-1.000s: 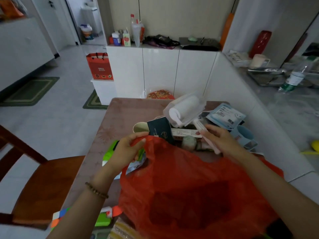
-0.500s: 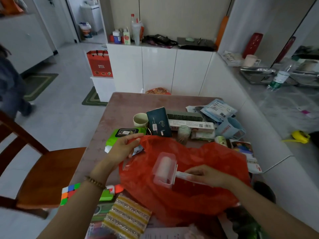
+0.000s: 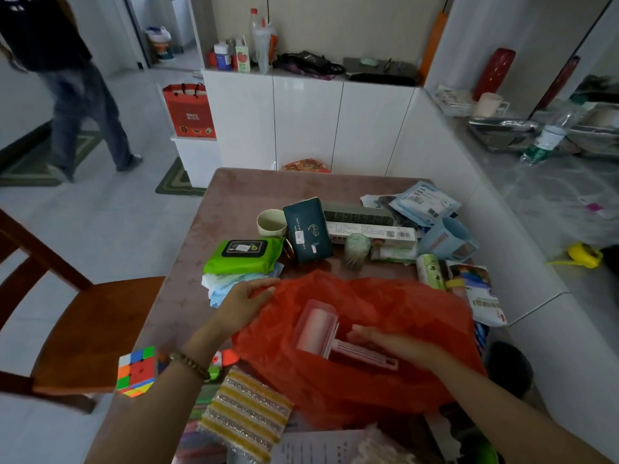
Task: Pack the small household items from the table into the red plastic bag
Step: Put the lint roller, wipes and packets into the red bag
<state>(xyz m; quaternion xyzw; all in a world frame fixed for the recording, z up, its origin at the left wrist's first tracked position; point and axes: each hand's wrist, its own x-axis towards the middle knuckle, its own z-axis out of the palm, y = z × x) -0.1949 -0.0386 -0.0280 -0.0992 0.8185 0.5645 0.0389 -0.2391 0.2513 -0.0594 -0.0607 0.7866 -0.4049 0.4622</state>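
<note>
Red bag, pink roller, yellow-striped sponge.

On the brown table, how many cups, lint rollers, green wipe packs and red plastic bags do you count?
cups: 2, the cream cup and the blue cup
lint roller: 1, inside the bag
green wipe pack: 1
red plastic bag: 1
total: 5

Lint roller carried from over table down into red bag; right hand fingers loosened over handle.
</note>
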